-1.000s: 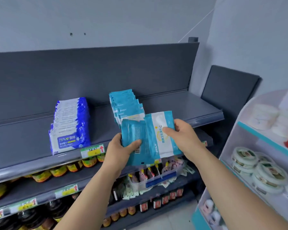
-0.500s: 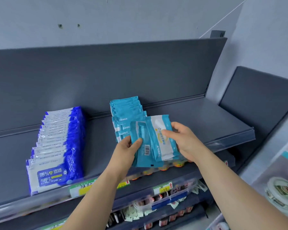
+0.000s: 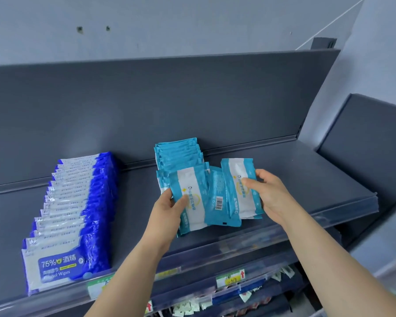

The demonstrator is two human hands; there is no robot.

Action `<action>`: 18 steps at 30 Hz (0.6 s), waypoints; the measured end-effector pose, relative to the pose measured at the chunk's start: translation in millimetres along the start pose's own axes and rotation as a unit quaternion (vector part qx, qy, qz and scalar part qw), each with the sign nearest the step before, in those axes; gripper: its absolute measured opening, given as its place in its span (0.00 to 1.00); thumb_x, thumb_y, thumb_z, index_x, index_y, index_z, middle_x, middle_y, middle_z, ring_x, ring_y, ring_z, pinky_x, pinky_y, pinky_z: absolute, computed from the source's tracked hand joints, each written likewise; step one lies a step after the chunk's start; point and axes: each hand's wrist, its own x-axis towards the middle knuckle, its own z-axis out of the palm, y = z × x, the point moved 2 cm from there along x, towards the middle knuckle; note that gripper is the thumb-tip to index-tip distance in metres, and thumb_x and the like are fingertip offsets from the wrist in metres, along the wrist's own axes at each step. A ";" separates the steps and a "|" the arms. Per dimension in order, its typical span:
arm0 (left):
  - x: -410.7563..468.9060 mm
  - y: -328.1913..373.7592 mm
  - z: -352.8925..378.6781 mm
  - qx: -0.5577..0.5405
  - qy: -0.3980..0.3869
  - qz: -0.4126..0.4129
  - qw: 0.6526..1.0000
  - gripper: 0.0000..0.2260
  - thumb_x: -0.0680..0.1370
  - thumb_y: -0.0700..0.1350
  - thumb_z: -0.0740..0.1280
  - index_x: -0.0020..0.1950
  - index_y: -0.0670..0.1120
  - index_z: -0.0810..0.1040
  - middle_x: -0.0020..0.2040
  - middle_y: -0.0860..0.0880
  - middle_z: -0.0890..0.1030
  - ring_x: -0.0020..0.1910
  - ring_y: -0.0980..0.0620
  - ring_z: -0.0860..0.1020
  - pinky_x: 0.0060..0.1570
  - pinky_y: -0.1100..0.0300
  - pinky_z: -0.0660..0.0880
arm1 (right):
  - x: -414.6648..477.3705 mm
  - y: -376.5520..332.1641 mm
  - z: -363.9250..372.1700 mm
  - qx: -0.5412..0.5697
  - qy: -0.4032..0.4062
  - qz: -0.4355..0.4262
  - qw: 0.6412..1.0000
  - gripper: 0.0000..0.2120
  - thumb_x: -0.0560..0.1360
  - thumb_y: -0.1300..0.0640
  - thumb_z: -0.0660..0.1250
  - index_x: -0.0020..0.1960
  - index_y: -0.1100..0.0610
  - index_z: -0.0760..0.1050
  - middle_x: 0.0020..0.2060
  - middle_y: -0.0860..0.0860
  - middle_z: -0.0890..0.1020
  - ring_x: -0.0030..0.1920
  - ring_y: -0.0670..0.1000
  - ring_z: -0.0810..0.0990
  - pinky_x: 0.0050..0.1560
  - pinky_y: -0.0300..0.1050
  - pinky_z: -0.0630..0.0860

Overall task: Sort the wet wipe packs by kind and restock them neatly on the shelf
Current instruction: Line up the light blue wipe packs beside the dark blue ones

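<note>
Along the left part of the shelf, a row of dark blue packs stood on edge, one behind another, running from the front lip back toward the rear edge. The foremost one bore "75%" and "Alcohol Wipes" on its face. Well apart from it, near the middle of the shelf, a row of teal packs stood likewise, its last pack close to the rear edge, below the dark back panel.

At the front end of that row the left hand gripped the front teal pack, with the thumb laid across its white printed face and the fingers curled behind its left edge. The pack was upright and tilted a little.

Just to its right and overlapping it, a back-facing teal pack showed its barcode. It seemed to belong to the right hand's bundle, though the overlap made that hard to settle.

The right hand clasped the right teal pack, thumb across the white face and fingers behind the right edge. The edges of more packs showed beneath it.

Below the shelf's front lip, toward its right end, a yellow price tag with a red arrow sat on the rail of a lower shelf, above small goods too blurred to name.
</note>
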 end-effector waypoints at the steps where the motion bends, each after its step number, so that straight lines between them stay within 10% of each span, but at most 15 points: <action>1: 0.4 0.4 -1.0 0.036 0.010 0.020 0.999 0.05 0.82 0.44 0.62 0.55 0.50 0.76 0.50 0.54 0.85 0.47 0.55 0.84 0.41 0.58 0.80 | 2.4 -1.1 -0.8 -0.002 -0.003 -0.001 1.000 0.07 0.77 0.58 0.68 0.54 0.54 0.77 0.50 0.52 0.83 0.50 0.54 0.83 0.54 0.59 0.79; 5: 0.6 4.1 -5.6 0.218 0.024 0.073 0.973 0.02 0.81 0.46 0.62 0.53 0.50 0.72 0.46 0.55 0.82 0.41 0.58 0.81 0.37 0.65 0.78 | 10.0 -4.4 -6.5 0.007 -0.017 -0.003 1.000 0.07 0.77 0.59 0.67 0.55 0.55 0.76 0.50 0.53 0.83 0.49 0.53 0.83 0.52 0.57 0.80; 11: 1.9 7.1 -9.2 0.351 -0.059 0.053 0.933 0.27 0.72 0.39 0.70 0.68 0.57 0.69 0.57 0.56 0.79 0.51 0.58 0.79 0.47 0.65 0.76 | 19.3 -0.1 -20.5 0.020 -0.026 0.000 0.999 0.07 0.77 0.60 0.67 0.55 0.56 0.76 0.50 0.53 0.83 0.48 0.53 0.83 0.47 0.53 0.81; 18: 9.6 9.7 3.3 0.472 0.024 0.157 0.867 0.22 0.73 0.40 0.72 0.66 0.53 0.76 0.54 0.55 0.74 0.53 0.57 0.73 0.56 0.62 0.71 | 24.9 7.6 -24.4 0.071 -0.057 0.009 0.996 0.07 0.77 0.61 0.66 0.55 0.57 0.76 0.50 0.54 0.83 0.49 0.55 0.83 0.45 0.53 0.80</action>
